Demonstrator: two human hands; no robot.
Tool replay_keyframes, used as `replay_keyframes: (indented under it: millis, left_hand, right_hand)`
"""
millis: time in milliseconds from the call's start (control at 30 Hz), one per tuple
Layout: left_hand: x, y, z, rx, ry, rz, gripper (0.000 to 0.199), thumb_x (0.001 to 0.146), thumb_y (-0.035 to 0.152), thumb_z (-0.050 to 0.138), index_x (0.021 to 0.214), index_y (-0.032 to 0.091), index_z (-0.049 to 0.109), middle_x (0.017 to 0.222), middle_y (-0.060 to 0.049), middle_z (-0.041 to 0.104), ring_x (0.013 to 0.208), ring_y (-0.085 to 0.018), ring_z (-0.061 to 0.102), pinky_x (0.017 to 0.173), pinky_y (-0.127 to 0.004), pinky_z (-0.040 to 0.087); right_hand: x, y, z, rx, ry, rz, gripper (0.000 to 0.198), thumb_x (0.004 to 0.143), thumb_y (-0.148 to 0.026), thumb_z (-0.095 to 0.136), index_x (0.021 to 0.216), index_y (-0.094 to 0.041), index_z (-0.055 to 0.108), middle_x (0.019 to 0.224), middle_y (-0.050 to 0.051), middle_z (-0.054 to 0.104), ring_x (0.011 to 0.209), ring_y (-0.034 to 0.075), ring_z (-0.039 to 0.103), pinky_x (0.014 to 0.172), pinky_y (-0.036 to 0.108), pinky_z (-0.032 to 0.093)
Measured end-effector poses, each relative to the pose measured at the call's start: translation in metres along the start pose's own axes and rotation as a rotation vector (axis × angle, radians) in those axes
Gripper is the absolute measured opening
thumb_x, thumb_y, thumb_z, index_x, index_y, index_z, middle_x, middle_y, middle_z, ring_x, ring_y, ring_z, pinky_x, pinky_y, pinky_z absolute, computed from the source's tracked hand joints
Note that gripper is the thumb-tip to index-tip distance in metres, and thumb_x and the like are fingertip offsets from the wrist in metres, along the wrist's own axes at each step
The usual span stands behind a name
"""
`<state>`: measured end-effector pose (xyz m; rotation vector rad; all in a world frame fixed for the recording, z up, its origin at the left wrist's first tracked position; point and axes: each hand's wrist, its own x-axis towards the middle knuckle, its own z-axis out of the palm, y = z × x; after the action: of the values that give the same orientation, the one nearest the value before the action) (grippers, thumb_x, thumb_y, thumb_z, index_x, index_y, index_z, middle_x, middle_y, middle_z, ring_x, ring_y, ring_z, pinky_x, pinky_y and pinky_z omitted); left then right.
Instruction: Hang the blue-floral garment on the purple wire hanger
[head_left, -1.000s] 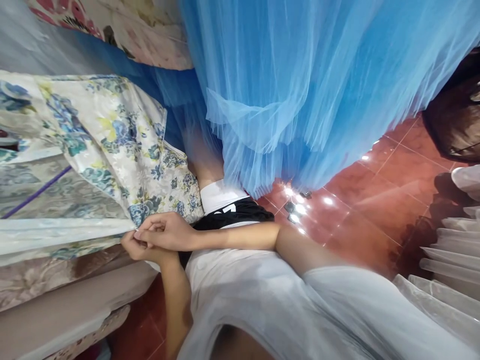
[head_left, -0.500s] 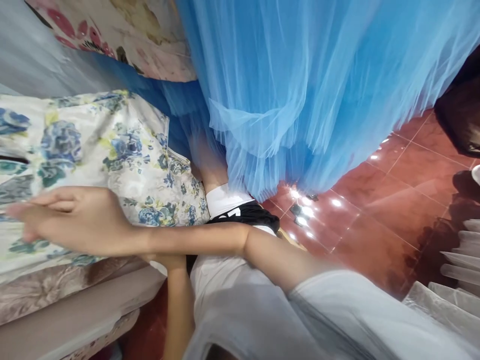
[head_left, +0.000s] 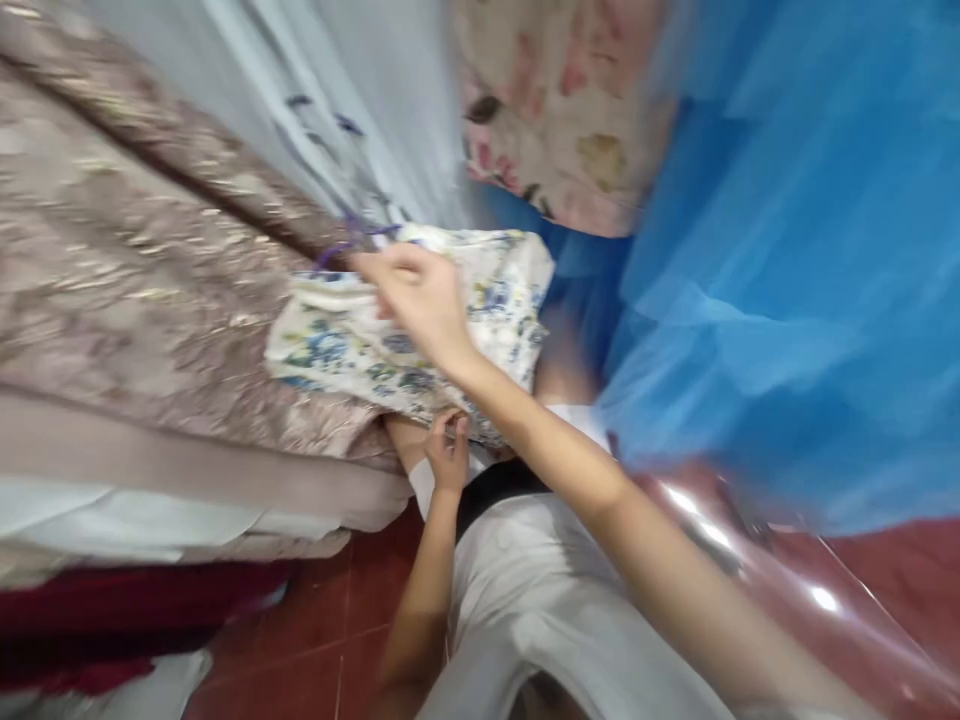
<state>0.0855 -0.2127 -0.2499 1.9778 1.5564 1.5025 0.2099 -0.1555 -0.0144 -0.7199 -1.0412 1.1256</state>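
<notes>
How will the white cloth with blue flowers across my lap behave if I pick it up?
The white cloth with blue flowers would probably flop, since soft folds show in it. It seems unlikely to roll, lying spread out rather than balled up. It may feel light, as I see only fabric.

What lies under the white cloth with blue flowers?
Bare legs show at its edges, with white hems beside them; anything under the middle of the cloth is covered.

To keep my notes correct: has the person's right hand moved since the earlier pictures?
Yes. Judged against the pink-flowered cloth, the right hand has moved up and leftward in the view; it is now apart from the left hand.
</notes>
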Motion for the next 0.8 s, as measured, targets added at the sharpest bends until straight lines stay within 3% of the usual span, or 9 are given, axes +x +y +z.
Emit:
replay_keyframes:
  millis: [100,200,267,367,433,567,800]
  left_hand:
    - [0.044,0.005,-0.023,-0.014,0.26,0.17,0.03,0.101,0.042,0.053,0.11,0.015,0.066,0.102,-0.011,0.069,0.094,-0.02,0.067,0.085,-0.035,0.056]
    - [0.098,0.028,-0.054,0.034,0.47,0.306,0.032,0.104,0.041,0.048,0.119,0.016,0.063,0.115,-0.013,0.065,0.11,-0.022,0.064,0.094,-0.037,0.054]
    - [0.132,0.049,-0.07,0.073,0.429,0.383,0.038,0.106,0.044,0.041,0.128,0.019,0.059,0.127,-0.014,0.062,0.122,-0.024,0.06,0.101,-0.039,0.051]
    - [0.173,0.076,-0.08,0.117,0.206,0.474,0.043,0.106,0.049,0.038,0.135,0.023,0.055,0.138,-0.013,0.058,0.133,-0.027,0.054,0.109,-0.042,0.046]
    - [0.19,0.088,-0.078,0.155,0.078,0.48,0.04,0.106,0.047,0.038,0.132,0.023,0.058,0.134,-0.012,0.061,0.129,-0.026,0.057,0.109,-0.041,0.046]
    - [0.198,0.099,-0.069,0.223,-0.005,0.411,0.028,0.105,0.037,0.045,0.111,0.02,0.066,0.111,-0.011,0.069,0.107,-0.023,0.066,0.098,-0.037,0.052]
    - [0.19,0.105,-0.071,0.141,0.008,0.399,0.015,0.103,0.024,0.05,0.1,0.018,0.063,0.101,-0.007,0.069,0.099,-0.021,0.066,0.094,-0.037,0.053]
  right_hand:
    - [0.004,0.032,-0.019,-0.067,0.11,-0.036,0.034,0.099,-0.033,0.06,0.068,-0.019,0.054,0.05,-0.007,0.047,0.048,0.009,0.047,0.051,0.021,0.04]
    - [0.007,0.059,-0.026,-0.159,0.064,-0.079,0.041,0.095,-0.049,0.062,0.068,-0.019,0.057,0.049,-0.004,0.051,0.046,0.01,0.046,0.049,0.023,0.037]
    - [0.01,0.067,-0.023,-0.232,0.021,-0.094,0.044,0.091,-0.055,0.065,0.068,-0.018,0.06,0.049,-0.003,0.054,0.046,0.011,0.047,0.048,0.024,0.036]
    - [0.021,0.068,-0.014,-0.313,0.003,-0.132,0.044,0.088,-0.058,0.067,0.073,-0.017,0.063,0.051,-0.002,0.055,0.047,0.011,0.049,0.05,0.024,0.037]
    - [0.032,0.066,-0.01,-0.35,0.003,-0.164,0.043,0.088,-0.058,0.068,0.076,-0.016,0.065,0.052,-0.002,0.056,0.048,0.011,0.05,0.051,0.024,0.037]
    - [0.043,0.062,-0.014,-0.383,-0.018,-0.194,0.043,0.089,-0.058,0.066,0.077,-0.017,0.064,0.054,-0.002,0.056,0.049,0.011,0.051,0.05,0.023,0.036]
    - [0.024,0.052,-0.018,-0.343,-0.068,-0.199,0.036,0.09,-0.052,0.066,0.079,-0.018,0.06,0.054,-0.004,0.055,0.048,0.01,0.048,0.048,0.023,0.035]
